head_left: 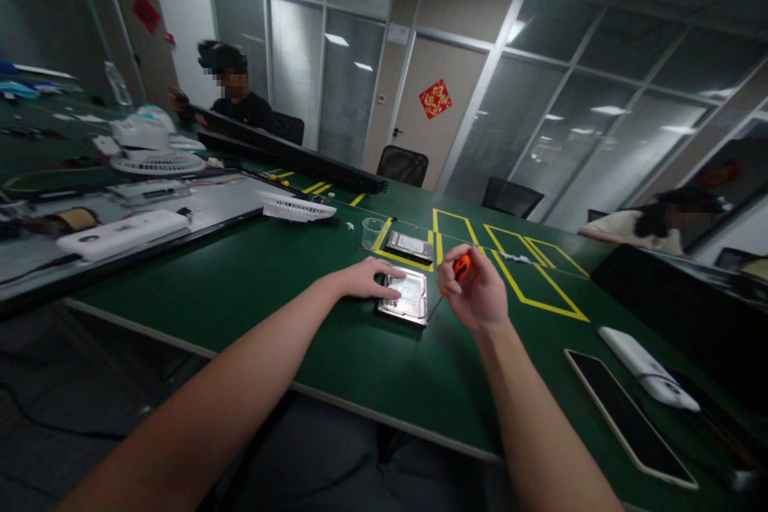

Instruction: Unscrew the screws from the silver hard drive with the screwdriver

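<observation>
A silver hard drive [413, 300] lies flat on the green table near its front edge. From its left side, my left hand [366, 278] grips it, with the thumb and a finger reaching over the metal top. My right hand [477, 288] is closed around the orange and black handle of a screwdriver [462, 266]. The thin shaft slants down and left to the drive's near right corner; whether the tip touches a screw is too small to tell. Just behind sits a second hard drive [410, 246], with a clear plastic cup [373, 234] beside it.
Yellow tape rectangles [543, 306] mark the table [240, 288]. At right lie a phone [630, 416] and a white device [648, 368]. White fan parts [297, 208] and a large panel [222, 216] are at left. One person sits behind a long black bar [288, 148], another at far right.
</observation>
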Available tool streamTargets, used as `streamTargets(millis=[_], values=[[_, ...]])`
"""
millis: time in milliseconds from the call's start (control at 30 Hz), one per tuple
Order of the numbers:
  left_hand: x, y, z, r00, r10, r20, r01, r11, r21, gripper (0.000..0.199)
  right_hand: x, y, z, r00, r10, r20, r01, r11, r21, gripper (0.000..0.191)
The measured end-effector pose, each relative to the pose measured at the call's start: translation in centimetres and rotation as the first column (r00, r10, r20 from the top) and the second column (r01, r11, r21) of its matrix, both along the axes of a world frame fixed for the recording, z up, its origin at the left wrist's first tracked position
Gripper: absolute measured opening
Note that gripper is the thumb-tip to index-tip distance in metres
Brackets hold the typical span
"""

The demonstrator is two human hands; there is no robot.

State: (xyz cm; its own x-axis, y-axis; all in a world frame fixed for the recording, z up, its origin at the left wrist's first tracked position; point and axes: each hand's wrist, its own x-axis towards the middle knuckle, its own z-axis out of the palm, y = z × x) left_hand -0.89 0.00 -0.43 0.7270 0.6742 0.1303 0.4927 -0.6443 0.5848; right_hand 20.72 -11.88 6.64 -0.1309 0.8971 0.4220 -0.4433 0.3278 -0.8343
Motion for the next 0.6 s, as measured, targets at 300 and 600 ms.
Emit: streamTargets(millis=[300, 600], values=[[0.01, -0.06, 0.08, 1.0, 0.012, -0.009, -0.012, 1.0, -0.003, 0.071, -0.04, -0.02, 0.16, 1.0, -0.013, -0.003, 0.013, 1.0, -0.004, 0.021], [0.0, 0.12, -0.07, 1.0, 0.008, -0.016, -0.008, 1.0, 0.008, 0.072, 0.01, -0.19, 0.04, 1.0, 0.013, 0.028, -0.013, 1.0, 0.016, 0.009]])
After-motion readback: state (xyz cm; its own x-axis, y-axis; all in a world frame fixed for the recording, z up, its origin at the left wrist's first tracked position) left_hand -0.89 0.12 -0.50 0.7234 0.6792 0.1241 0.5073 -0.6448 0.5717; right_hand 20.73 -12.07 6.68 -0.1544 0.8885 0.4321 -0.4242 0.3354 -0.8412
